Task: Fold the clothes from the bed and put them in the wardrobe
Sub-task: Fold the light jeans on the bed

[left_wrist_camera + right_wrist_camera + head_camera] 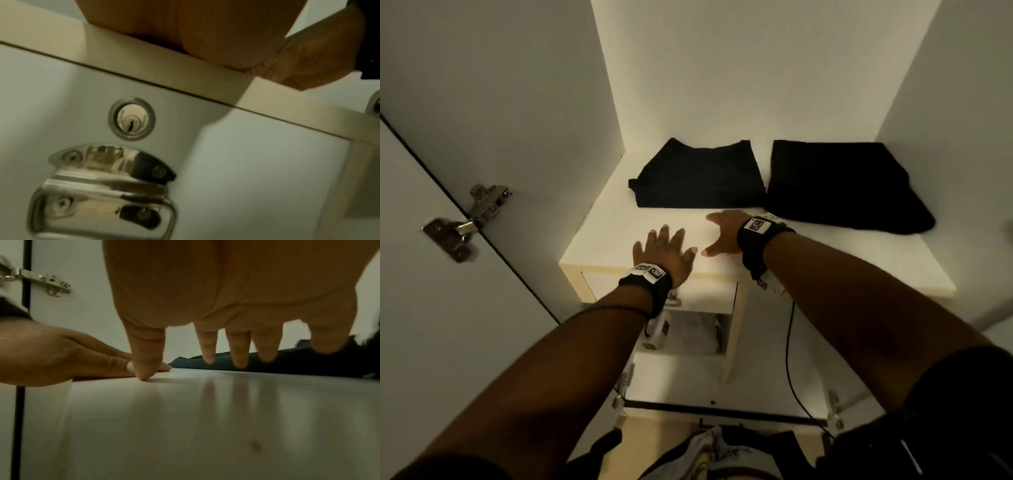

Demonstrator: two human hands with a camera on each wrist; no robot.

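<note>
Two folded black garments lie side by side at the back of the white wardrobe shelf (619,226): one (700,176) on the left, another (839,185) on the right. My left hand (664,248) lies flat on the shelf near its front edge, fingers spread and straight. My right hand (722,236) is open just in front of the garments, thumb tip on the shelf, holding nothing. The right wrist view shows its fingers (238,350) hanging straight above the shelf, with the left garment (189,363) behind them.
The wardrobe door (441,274) stands open on the left with a metal hinge (469,219). Below the shelf is a drawer front with a lock (131,118) and a chrome handle (107,194). A black cable (789,356) hangs under my right wrist.
</note>
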